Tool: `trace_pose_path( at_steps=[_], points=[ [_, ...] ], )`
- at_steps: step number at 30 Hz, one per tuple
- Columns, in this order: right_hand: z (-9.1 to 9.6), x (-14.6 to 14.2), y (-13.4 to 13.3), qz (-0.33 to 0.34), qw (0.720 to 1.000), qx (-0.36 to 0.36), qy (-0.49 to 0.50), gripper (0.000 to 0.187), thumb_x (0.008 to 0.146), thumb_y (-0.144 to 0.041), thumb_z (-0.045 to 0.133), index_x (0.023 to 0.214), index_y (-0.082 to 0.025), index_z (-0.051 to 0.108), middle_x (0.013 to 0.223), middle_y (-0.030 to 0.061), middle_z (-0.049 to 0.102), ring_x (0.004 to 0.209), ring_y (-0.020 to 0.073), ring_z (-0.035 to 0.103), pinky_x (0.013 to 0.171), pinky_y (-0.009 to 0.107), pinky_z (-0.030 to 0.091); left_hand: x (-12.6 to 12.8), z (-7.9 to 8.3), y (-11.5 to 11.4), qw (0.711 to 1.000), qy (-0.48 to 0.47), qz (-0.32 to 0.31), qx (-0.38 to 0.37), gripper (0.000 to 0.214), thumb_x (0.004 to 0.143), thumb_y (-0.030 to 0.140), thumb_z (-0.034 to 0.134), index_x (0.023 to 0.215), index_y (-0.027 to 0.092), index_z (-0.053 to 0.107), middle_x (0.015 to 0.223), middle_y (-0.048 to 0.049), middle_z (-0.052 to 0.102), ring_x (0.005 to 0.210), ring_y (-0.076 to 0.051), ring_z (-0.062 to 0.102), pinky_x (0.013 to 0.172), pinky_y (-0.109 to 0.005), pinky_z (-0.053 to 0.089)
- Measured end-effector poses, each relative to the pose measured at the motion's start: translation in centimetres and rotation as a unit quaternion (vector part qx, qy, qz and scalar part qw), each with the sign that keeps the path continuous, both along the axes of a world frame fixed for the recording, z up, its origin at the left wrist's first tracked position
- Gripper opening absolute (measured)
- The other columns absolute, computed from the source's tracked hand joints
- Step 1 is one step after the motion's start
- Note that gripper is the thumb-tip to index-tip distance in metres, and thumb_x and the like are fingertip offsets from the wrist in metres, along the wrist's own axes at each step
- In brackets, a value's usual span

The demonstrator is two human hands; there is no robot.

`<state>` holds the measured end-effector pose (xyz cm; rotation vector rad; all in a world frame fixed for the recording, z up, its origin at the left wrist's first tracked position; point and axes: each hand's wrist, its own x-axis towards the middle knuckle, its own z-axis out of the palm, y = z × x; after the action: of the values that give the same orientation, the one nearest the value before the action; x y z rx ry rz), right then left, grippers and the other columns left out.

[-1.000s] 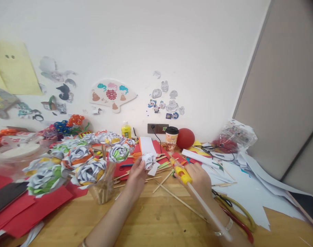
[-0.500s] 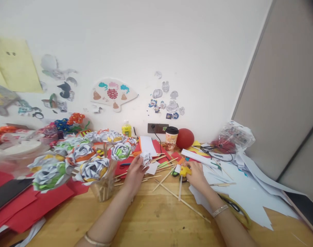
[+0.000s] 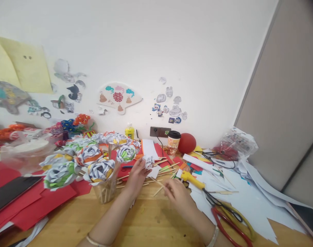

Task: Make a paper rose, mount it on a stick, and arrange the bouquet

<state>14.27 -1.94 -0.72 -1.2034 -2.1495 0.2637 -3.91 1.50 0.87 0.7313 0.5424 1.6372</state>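
A white wall hung with paper cut-outs backs a wooden table (image 3: 151,223) of smooth, pale grain. Near the table's middle the left hand (image 3: 136,175) pinches a small crumpled white paper flower (image 3: 148,161) at its fingertips, raised just above scattered sticks. The right hand (image 3: 177,195), blurred, hovers beside it with bent fingers over a thin wooden stick (image 3: 156,181); whether it grips the stick cannot be told. Just right of it a yellow plastic glue gun (image 3: 191,178) lies on white paper sheets (image 3: 244,195). Toward the left edge, folded paper roses (image 3: 100,169) stand in a clear cup (image 3: 105,192) beside flat red paper (image 3: 30,206).
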Motion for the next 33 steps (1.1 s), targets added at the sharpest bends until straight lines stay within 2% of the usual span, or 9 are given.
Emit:
trace_pose_path(
  at_steps=[3,6,9,12,18,27,33],
  points=[
    [1.0,0.3,-0.8,0.014,0.992,0.014,0.127,0.016,0.089,-0.028,0.044,0.084,-0.020,0.058,0.065,0.0001,0.063,0.059,0.0158,0.059,0.056,0.024,0.040,0.1,0.1,-0.3,1.000,-0.006,-0.022,0.014,0.020,0.068,0.028,0.074,0.082,0.019,0.063,0.082,-0.0012,0.067,0.076,-0.016,0.063,0.073,-0.029,0.050],
    [1.2,0.6,-1.3,-0.027,0.981,0.104,0.161,0.020,0.088,-0.030,0.046,0.079,-0.021,0.061,0.068,0.0020,0.065,0.062,0.0167,0.061,0.057,0.024,0.041,0.6,0.5,-0.8,0.999,-0.007,-0.045,0.025,0.021,0.067,0.025,0.074,0.085,0.019,0.065,0.088,-0.0030,0.068,0.081,-0.017,0.063,0.075,-0.031,0.050],
    [1.2,0.7,-1.3,-0.063,0.972,0.175,0.143,0.026,0.090,-0.030,0.043,0.077,-0.020,0.063,0.066,0.0026,0.065,0.060,0.0163,0.061,0.056,0.025,0.040,1.1,0.8,-1.4,0.997,-0.008,-0.067,0.039,0.023,0.067,0.024,0.075,0.088,0.018,0.067,0.093,-0.0042,0.068,0.084,-0.017,0.062,0.078,-0.031,0.049],
    [1.3,0.7,-1.3,-0.063,0.964,0.225,0.128,0.032,0.093,-0.031,0.040,0.076,-0.019,0.064,0.065,0.0031,0.066,0.059,0.0156,0.061,0.055,0.024,0.041,1.4,0.9,-1.7,0.995,0.001,-0.086,0.052,0.026,0.068,0.027,0.074,0.091,0.018,0.067,0.094,-0.0050,0.069,0.085,-0.018,0.062,0.081,-0.033,0.049],
    [1.3,0.7,-1.3,-0.065,0.960,0.246,0.113,0.033,0.094,-0.031,0.038,0.076,-0.018,0.062,0.066,0.0031,0.068,0.056,0.0149,0.062,0.052,0.023,0.039,1.5,0.8,-1.8,0.991,0.009,-0.109,0.073,0.024,0.072,0.026,0.071,0.094,0.018,0.067,0.097,-0.0045,0.069,0.086,-0.016,0.062,0.083,-0.032,0.048],
    [1.6,0.6,-1.3,-0.080,0.940,0.323,0.074,0.036,0.096,-0.027,0.035,0.073,-0.016,0.061,0.058,0.0020,0.064,0.048,0.0129,0.058,0.048,0.023,0.034,1.9,1.4,-2.2,0.994,0.012,-0.081,0.073,0.028,0.065,0.028,0.076,0.091,0.020,0.069,0.093,-0.0031,0.070,0.081,-0.015,0.062,0.078,-0.026,0.048],
    [2.2,1.2,-1.0,-0.062,0.915,0.398,0.007,0.035,0.094,-0.016,0.038,0.067,-0.014,0.060,0.050,0.0010,0.056,0.046,0.0124,0.053,0.049,0.024,0.032,1.5,0.6,-1.3,0.994,0.057,-0.053,0.080,0.036,0.061,0.032,0.079,0.094,0.022,0.069,0.093,-0.0036,0.070,0.083,-0.017,0.063,0.078,-0.027,0.047]
  ],
)
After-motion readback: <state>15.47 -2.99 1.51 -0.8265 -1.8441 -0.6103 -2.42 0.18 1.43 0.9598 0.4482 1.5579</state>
